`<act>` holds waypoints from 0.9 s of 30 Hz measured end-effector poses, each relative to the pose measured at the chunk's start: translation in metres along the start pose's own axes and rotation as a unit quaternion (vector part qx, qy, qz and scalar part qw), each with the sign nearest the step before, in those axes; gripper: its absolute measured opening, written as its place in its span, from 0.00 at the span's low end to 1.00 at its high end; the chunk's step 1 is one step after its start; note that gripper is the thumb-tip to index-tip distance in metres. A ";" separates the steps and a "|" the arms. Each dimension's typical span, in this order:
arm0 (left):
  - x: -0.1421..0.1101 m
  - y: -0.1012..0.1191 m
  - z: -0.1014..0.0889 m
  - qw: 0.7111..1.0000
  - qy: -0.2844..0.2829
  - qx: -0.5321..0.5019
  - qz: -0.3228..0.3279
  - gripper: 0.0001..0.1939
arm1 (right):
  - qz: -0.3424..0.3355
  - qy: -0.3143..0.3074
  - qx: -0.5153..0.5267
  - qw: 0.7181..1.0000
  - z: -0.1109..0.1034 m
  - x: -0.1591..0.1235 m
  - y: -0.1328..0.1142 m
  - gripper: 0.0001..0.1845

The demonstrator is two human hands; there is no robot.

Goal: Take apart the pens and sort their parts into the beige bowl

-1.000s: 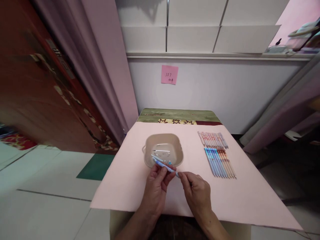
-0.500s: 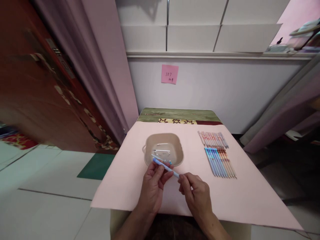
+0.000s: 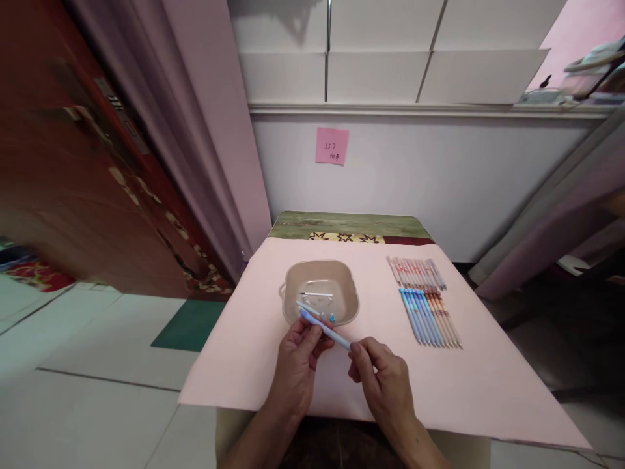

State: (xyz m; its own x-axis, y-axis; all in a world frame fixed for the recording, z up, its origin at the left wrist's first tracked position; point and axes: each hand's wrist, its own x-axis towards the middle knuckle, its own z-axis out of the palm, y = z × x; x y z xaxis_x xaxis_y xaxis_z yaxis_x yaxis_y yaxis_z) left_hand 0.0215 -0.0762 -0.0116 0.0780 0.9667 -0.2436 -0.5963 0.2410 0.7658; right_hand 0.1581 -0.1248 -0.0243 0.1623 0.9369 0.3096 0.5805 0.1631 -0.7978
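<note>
A light blue pen [image 3: 336,337] is held at a slant between my two hands, just over the near edge of a beige basin [image 3: 352,296]. My left hand [image 3: 299,358] is closed around its upper, darker blue end. At the lower right end, my right hand [image 3: 383,374] pinches the pen with thumb and fingers. Inside the basin lie a thin white refill [image 3: 317,294], a small blue piece [image 3: 333,318] and several small clear parts. The fingers hide part of the pen's barrel and its lower tip.
On the right of the pink-covered table [image 3: 381,306] lies a row of blue and brown pens [image 3: 424,319], with a row of pinkish pens [image 3: 415,272] behind it. A pink note [image 3: 332,146] is stuck to the wall. A red-brown door [image 3: 97,195] stands at left.
My left fingers have curled in closer around the pen, so the small blue piece in the basin shows more fully. The pen and my right hand have barely shifted.
</note>
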 end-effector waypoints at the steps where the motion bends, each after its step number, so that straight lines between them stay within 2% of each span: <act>1: 0.000 -0.001 0.000 1.000 -0.001 0.000 0.003 0.11 | 0.000 -0.008 -0.004 1.000 -0.001 0.000 0.000 0.19; 7: 0.000 -0.004 0.001 1.000 0.018 -0.005 0.018 0.12 | 0.015 -0.048 0.001 0.999 0.004 0.000 0.003 0.18; 14: -0.002 -0.007 0.003 0.998 0.030 -0.022 -0.050 0.11 | 0.000 -0.021 0.000 1.000 0.011 -0.003 0.005 0.17; 16: -0.001 -0.007 0.002 0.998 0.032 -0.008 -0.049 0.10 | -0.005 -0.012 0.006 1.000 0.012 -0.003 0.006 0.11; 22: -0.001 -0.006 0.002 0.997 0.051 0.036 -0.038 0.09 | 0.002 0.032 0.016 0.999 0.015 -0.005 0.011 0.10; 24: -0.001 -0.006 0.002 0.997 0.047 0.041 -0.038 0.09 | 0.020 0.019 0.035 0.999 0.014 -0.006 0.011 0.11; 27: -0.001 -0.006 0.002 0.997 0.036 0.057 -0.034 0.10 | 0.069 -0.031 0.109 0.991 0.013 -0.007 0.009 0.13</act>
State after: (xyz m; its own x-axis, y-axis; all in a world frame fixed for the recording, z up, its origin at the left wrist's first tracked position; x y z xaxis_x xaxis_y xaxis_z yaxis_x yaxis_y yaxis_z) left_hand 0.0263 -0.0789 -0.0146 0.0550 0.9398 -0.3372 -0.4973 0.3186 0.8070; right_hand 0.1514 -0.1262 -0.0402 0.1743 0.9711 0.1633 0.3687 0.0894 -0.9252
